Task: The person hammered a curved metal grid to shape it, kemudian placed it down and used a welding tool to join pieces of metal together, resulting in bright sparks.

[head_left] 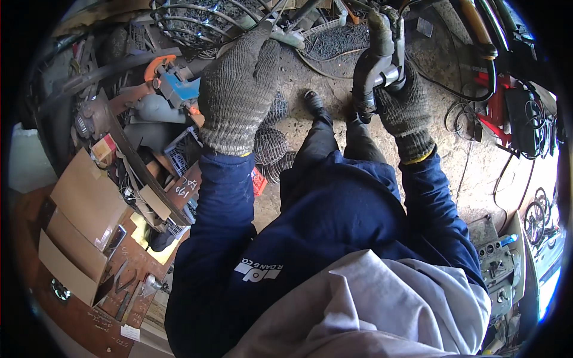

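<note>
Grey knitted work gloves cover both my hands. My left hand (239, 89) reaches forward, back of the glove up, its fingers drawn together at a pale, narrow piece (289, 39). What its fingertips hold is partly hidden. My right hand (406, 107) is wrapped round a heavy, dark, curved metal tool (364, 77) with a shiny silver cross-piece, held upright above the floor. Just beyond my left hand sits a round coil-like rack of thick metal wire (203, 24). Rolls of wire mesh (270, 146) lie below, beside my left wrist.
On the left stand a cluttered shelf with a blue-and-orange power tool (179, 88), and an open cardboard box (86, 224) on a brown bench. A red crate (258, 181) is by my left forearm. Cables and a red-and-black machine (519, 116) are at right. A dark tray (340, 45) lies ahead.
</note>
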Demonstrator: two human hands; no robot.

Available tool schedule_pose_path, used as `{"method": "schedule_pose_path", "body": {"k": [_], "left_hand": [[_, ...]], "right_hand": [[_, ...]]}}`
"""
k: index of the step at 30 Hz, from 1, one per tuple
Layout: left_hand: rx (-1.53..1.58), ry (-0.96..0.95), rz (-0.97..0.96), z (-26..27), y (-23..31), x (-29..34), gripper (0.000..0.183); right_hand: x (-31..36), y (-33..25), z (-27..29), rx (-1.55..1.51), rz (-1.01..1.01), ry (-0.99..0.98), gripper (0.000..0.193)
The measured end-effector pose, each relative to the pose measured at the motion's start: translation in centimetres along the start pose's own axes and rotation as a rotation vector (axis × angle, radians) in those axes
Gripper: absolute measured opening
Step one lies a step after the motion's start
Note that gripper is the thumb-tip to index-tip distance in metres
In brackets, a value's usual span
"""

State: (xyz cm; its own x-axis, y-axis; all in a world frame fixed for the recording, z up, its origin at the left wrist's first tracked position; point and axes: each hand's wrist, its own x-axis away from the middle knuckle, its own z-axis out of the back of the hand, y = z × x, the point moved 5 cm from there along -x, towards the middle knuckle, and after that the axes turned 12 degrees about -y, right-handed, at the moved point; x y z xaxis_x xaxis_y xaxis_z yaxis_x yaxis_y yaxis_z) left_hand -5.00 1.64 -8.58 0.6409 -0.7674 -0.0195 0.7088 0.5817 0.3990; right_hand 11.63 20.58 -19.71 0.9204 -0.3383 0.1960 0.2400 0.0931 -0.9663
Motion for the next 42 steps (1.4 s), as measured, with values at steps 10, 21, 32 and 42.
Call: {"method": "schedule_pose_path", "body": {"k": [10,21,32,42], "left_hand": [[0.008,0.003,-0.017,0.1,0.2,-0.1,0.035],[-0.024,-0.021,-0.018,0.5,0.3,0.5,0.036],[-0.069,-0.04,-0.071,0.6,0.4,0.5,0.034],[-0.087,-0.044,-0.054,0.7,0.7,0.5,0.033]], "right_hand": [[-0.1,0.1,-0.7,-0.016,-0.016,-0.074,0.06],[0.4,-0.7,-1.1,0.087,-0.029,-0.102,0.056],[0.4,-1.5,-1.6,-0.014,-0.035,-0.096,0.056],[-0.1,-0.5,-1.6,-0.08,0.034,-0.101,0.058]]}}
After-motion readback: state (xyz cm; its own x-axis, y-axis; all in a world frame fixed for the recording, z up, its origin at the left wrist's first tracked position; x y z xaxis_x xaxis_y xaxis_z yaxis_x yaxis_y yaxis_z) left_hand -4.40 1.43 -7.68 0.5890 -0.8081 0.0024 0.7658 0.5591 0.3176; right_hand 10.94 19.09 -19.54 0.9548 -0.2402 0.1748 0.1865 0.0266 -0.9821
